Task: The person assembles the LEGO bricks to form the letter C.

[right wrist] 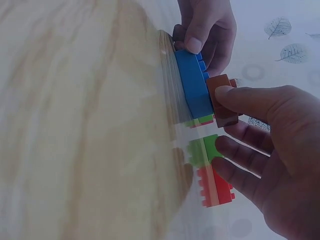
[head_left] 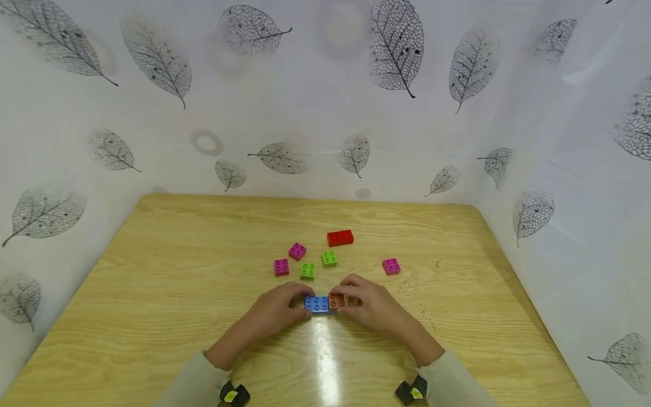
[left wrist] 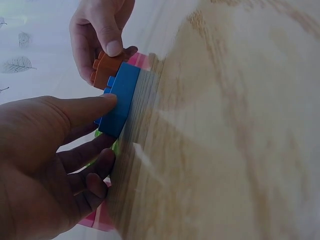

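Note:
A long blue toy brick [head_left: 316,306] lies on the table before me, studs up. My left hand [head_left: 277,308] pinches its left end between thumb and fingers; in the left wrist view the thumb presses its near side. At the other end, an orange-brown square brick [head_left: 336,301] sits over the blue brick's studs, slightly overhanging that end in the right wrist view. The right hand [head_left: 368,303] grips this brown brick [right wrist: 221,102], thumb on its near side. Its far side is hidden by the fingers.
Beyond the hands lie two green bricks [head_left: 329,259], two pink bricks [head_left: 281,267] to the left and a long red brick [head_left: 339,238] farthest back. Another pink brick [head_left: 391,266] lies off to the right. A white leaf-patterned sheet [head_left: 305,113] borders the wooden table [head_left: 203,237].

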Demonstrator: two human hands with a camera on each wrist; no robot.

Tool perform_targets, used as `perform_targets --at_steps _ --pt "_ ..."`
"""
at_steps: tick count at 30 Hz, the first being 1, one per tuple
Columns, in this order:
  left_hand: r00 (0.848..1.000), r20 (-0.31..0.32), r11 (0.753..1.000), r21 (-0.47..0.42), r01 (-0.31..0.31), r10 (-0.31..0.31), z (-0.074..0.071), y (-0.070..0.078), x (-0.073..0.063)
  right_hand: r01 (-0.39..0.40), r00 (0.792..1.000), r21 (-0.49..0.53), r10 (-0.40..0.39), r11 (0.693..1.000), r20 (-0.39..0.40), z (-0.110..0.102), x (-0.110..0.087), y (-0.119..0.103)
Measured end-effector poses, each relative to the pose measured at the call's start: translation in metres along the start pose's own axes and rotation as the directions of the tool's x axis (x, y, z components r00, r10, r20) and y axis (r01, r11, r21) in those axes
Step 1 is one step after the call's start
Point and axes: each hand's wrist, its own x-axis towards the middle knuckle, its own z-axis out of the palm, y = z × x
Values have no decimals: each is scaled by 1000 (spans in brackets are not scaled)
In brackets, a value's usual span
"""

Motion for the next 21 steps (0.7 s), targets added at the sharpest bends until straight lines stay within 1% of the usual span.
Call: perform_targets --at_steps 5,13,16,18,21 --pt "1000 -6 1000 1 6 -6 -1 0 0 -10 1000 -1 10 1000 4 0 1 0" --pt "1000 -10 1000 -3 9 -9 -2 2 0 -8 1000 -45 8 999 4 0 4 -1" --pt "1000 -7 1000 -3 10 -10 -2 1 0 -24 1000 -53 24 998 10 1 4 -1" --pt "1000 0 1000 -8 12 -12 -1 1 0 -43 999 -41 44 998 20 1 3 0" --pt "1000 10 1000 -15 15 -15 -1 0 -1 -77 996 11 77 997 43 2 2 1"
